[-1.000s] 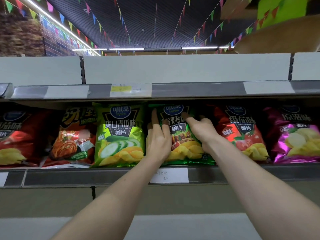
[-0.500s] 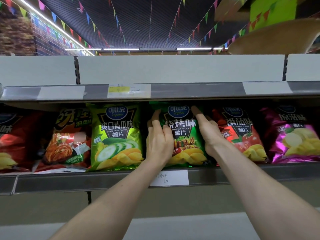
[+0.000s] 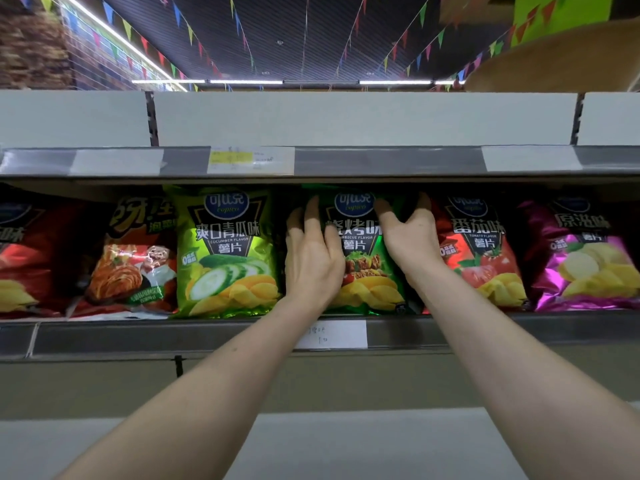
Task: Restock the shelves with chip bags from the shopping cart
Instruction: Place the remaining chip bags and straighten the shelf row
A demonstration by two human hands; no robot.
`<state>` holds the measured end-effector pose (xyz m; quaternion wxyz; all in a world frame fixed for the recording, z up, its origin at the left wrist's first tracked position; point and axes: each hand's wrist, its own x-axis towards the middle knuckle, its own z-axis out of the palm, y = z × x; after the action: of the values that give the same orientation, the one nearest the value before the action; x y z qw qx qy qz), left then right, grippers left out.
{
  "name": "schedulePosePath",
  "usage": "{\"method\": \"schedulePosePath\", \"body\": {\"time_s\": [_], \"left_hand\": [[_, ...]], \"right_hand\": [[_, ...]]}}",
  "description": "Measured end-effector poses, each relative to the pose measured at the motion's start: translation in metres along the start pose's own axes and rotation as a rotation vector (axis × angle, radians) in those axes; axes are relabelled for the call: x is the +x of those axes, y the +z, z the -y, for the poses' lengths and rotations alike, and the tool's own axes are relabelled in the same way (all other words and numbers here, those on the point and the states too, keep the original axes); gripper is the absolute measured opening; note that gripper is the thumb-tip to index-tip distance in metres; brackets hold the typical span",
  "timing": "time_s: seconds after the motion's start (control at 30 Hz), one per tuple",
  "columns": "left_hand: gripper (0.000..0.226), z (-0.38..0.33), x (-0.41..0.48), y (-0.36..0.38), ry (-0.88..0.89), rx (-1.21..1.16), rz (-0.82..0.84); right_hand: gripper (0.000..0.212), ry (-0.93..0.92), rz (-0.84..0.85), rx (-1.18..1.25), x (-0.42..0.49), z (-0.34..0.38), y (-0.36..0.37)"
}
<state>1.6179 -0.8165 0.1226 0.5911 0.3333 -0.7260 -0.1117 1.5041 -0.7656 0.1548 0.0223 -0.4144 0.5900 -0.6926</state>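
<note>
Barbecue chip bag [image 3: 363, 261], dark green, stands upright in the middle of the shelf [image 3: 450, 332], its foot just behind the front rail and its top tucked under the shelf above [image 3: 381, 161]. Both bare hands are on it. The left hand [image 3: 311, 261] lies over its left side; the fingers [image 3: 313, 211] run nearly straight upward along that edge, slightly spread, pressing flat, with the thumb laid on the bag's front. The right hand [image 3: 410, 237] takes the upper right corner: its thumb rests on the front beside the round logo while the other fingers curl over the right edge, so this hand grips the bag between thumb and fingers.

Just left of the bag stands a bright green cucumber bag [image 3: 225, 251]; whether the two touch is hidden by the left hand. Just right stands a red tomato bag [image 3: 481, 251], partly behind the right wrist. Further right is a purple bag [image 3: 585, 261]; further left an orange-red snack bag [image 3: 131, 258] leans back, then a red bag [image 3: 27, 258] at the frame edge. A white price tag [image 3: 332, 336] sits on the rail below the barbecue chip bag, between the forearms. A yellow-marked label [image 3: 249, 159] is on the upper shelf's rail.
</note>
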Motion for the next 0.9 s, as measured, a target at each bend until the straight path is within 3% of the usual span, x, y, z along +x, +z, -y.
{"method": "schedulePosePath", "body": {"time_s": [0.1, 0.2, 0.33, 0.4, 0.5, 0.67, 0.9], "left_hand": [[0.045, -0.004, 0.001, -0.015, 0.095, 0.077, -0.068], [0.042, 0.005, 0.008, -0.040, 0.140, 0.210, -0.174], [0.036, 0.032, 0.020, -0.080, -0.015, 0.404, -0.217], [0.033, 0.042, 0.025, -0.097, -0.052, 0.453, -0.240], [0.046, 0.056, 0.032, -0.114, -0.120, 0.443, -0.264], [0.080, 0.079, 0.035, -0.122, -0.277, 0.244, -0.134], [0.074, 0.088, 0.038, -0.107, -0.146, 0.015, 0.021]], "right_hand": [[0.049, -0.160, -0.091, -0.170, -0.015, 0.004, -0.007], [0.035, -0.384, -0.137, -0.153, -0.034, 0.013, 0.001], [0.028, -0.536, 0.019, -0.101, -0.062, 0.033, 0.044], [0.030, -0.469, 0.172, -0.114, -0.073, 0.042, 0.067], [0.040, -0.222, 0.344, -0.171, -0.080, 0.046, 0.097], [0.075, 0.141, 0.433, -0.072, -0.083, 0.032, 0.125], [0.087, 0.117, 0.298, -0.071, -0.094, 0.029, 0.122]]}}
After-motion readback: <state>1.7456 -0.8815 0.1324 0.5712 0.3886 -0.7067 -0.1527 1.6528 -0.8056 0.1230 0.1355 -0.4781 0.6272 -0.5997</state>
